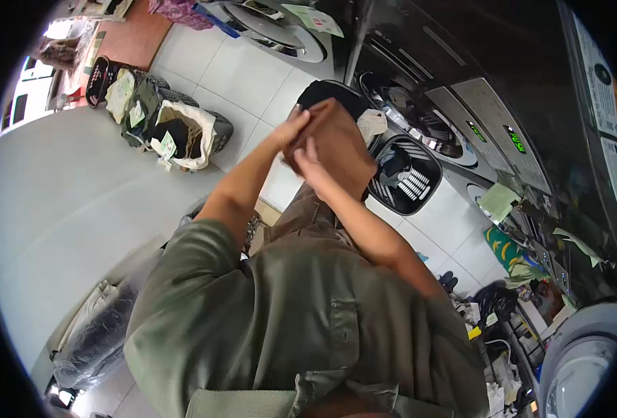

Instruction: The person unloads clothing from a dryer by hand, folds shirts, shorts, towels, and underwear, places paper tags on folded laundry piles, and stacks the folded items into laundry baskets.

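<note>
A brown cloth (341,143), folded and hanging down, is held up in front of my body. My left hand (293,130) grips its upper left edge, fingers closed on the fabric. My right hand (310,161) lies against the near side of the cloth, lower down, with its fingers apart. Behind the cloth stands a basket with dark clothes (322,92) and a pale cloth (372,124) at its side. A black basket (431,182) with dark and striped clothes is on the floor to the right.
Front-loading machines (455,136) with lit displays line the right side. A washer with an open round door (274,29) stands at the top. Laundry baskets (219,134) stand at the left beside a pale surface (86,181). Tiled floor (242,73) lies between.
</note>
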A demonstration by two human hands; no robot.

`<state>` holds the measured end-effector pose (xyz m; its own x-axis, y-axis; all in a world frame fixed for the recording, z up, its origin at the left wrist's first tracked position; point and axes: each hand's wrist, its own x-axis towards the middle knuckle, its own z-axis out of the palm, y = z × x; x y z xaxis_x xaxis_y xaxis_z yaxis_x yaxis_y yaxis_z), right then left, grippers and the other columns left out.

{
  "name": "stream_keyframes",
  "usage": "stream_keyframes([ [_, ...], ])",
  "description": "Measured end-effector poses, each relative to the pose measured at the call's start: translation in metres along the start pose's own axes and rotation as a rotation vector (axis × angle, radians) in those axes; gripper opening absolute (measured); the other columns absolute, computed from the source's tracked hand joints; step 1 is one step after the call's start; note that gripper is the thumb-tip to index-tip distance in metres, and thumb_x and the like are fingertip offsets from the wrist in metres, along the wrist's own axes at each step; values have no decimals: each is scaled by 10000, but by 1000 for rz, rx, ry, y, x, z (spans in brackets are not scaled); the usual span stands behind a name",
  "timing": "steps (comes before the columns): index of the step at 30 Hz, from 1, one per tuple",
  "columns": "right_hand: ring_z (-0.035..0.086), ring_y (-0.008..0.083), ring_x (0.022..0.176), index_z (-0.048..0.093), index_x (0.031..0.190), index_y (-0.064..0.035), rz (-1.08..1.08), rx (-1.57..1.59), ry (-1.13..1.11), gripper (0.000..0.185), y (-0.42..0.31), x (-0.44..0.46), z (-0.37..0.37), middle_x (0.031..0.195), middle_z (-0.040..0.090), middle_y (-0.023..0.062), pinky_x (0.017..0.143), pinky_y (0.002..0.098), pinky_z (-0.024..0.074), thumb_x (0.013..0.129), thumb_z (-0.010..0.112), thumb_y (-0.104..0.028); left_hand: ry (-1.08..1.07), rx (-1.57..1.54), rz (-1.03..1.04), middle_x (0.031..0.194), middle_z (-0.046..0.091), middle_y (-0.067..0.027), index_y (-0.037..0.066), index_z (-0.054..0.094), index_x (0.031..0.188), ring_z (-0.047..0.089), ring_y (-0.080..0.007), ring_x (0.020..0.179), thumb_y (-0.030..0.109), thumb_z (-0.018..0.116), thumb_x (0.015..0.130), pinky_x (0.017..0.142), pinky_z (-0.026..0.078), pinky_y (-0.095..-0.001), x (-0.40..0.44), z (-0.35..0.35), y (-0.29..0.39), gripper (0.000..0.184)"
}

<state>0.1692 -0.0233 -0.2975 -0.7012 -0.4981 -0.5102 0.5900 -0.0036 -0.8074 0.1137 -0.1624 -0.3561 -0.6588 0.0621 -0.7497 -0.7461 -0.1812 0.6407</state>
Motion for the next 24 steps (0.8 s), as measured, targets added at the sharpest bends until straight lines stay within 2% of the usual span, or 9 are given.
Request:
stream_keyframes([
  [3,28,324,1327,92,1376,-50,38,-483,-199,736,-10,-16,-1,1422,24,232,1058,357,129,859,472,-411,716,566,257,1258,399,-258,-57,268,1295,353,-353,1206,420,479,851,1002,277,-363,7,-12,38,685],
  [4,26,278,1335,20,1378,-46,-44,-421,-286,735,-23,-35,-9,1431,2,210,1065,334,93,878,457,-361,716,565,462,1265,387,-264,-63,294,1278,346,-359,1209,404,502,841,1002,276,-359,2,-12,48,672],
  [7,501,216,1065,456,1201,14,-130,-583,-703,480,-86,-83,-104,1149,540,124,933,315,366,866,520,-323,605,767,1232,1336,306,-243,-8,368,1246,276,-366,1256,222,555,821,1024,215,-423,-52,76,170,518],
  [8,491,212,1087,464,1201,-13,31,-628,-612,458,-160,-112,-119,1177,521,126,925,308,369,860,539,-308,596,823,1482,1352,286,-232,12,380,1240,245,-380,1266,219,580,795,1024,189,-456,-81,111,218,530],
  [11,539,236,981,522,1123,-27,-494,-797,-389,417,-332,-184,-171,1029,581,116,872,319,403,816,590,-300,568,712,2029,1361,286,-218,92,474,1185,166,-401,1292,299,648,726,1026,76,-502,-141,208,330,532],
  [14,568,138,866,602,900,-14,-804,-466,126,215,-473,-228,-185,910,593,57,745,275,453,770,639,-182,859,1019,2010,1389,279,-139,148,497,1196,116,-391,1305,401,620,730,1029,0,-482,-164,275,395,545],
  [17,573,153,731,596,891,11,-1015,-1057,584,198,-601,-162,-250,796,621,86,673,269,445,784,571,-154,946,953,1887,1367,336,-114,149,512,1188,175,-360,1303,480,550,754,1028,-49,-465,-169,290,396,547],
  [20,596,262,876,593,1025,-68,-481,-1707,918,321,-672,-59,-311,932,627,110,749,381,462,748,605,-229,1008,991,1897,1356,340,-150,90,490,1191,206,-349,1297,432,562,766,1037,-17,-439,-164,290,398,550],
  [24,442,290,1146,432,1238,-138,-231,-1876,1006,602,-662,4,-341,1228,469,159,889,378,424,692,660,-245,996,990,1899,1319,391,-156,68,516,1157,232,-359,1286,388,606,742,1042,-9,-432,-164,288,401,532],
])
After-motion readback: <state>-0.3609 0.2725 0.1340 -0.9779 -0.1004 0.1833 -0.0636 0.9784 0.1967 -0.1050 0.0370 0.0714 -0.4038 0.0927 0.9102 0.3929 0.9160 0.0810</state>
